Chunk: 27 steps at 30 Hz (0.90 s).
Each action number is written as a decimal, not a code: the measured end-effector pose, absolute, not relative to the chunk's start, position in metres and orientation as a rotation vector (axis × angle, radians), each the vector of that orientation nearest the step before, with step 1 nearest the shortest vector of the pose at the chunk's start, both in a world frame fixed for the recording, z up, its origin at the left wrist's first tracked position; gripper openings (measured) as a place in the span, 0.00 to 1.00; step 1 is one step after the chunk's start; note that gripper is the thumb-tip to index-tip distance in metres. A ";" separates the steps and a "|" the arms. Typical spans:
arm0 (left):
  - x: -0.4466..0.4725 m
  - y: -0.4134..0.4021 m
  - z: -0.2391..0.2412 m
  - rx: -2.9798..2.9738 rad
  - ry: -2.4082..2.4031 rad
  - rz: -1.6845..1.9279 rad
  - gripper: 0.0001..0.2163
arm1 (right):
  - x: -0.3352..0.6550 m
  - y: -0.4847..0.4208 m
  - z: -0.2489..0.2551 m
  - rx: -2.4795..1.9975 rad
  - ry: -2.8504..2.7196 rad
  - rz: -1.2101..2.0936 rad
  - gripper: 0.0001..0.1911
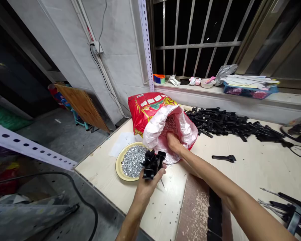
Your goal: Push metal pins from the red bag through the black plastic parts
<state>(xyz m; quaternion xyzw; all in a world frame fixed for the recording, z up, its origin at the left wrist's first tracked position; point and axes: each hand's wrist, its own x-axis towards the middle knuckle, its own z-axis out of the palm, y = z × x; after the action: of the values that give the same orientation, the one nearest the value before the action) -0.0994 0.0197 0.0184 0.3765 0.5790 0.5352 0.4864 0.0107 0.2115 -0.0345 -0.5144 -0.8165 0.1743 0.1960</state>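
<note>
Several black parts, blocky-ended with a slight sheen, bunched in the left hand, fingers clamped on them, at 6 o'clock of the red sack; right hand is inside the sack's mouth by thin reddish pieces, fingers hidden, can't tell state; plate of silvery bits on table at 9 o'clock of the bunch.

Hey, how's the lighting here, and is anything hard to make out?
In the head view, the tabletop looks brightly lit, the window nearly black; at left, the floor is dimmer; near centre, the right hand reaches into the bag, its fingertips hidden.
</note>
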 end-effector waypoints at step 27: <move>-0.081 0.033 0.017 1.781 1.911 0.747 0.05 | 0.111 0.085 0.140 -0.624 -2.715 -0.073 0.10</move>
<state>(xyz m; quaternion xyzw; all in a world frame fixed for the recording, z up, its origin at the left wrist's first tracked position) -0.0808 0.0325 0.0175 0.6409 0.6875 0.2687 0.2107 0.1107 0.0846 0.1401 -0.2203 -0.9590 -0.0259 0.1765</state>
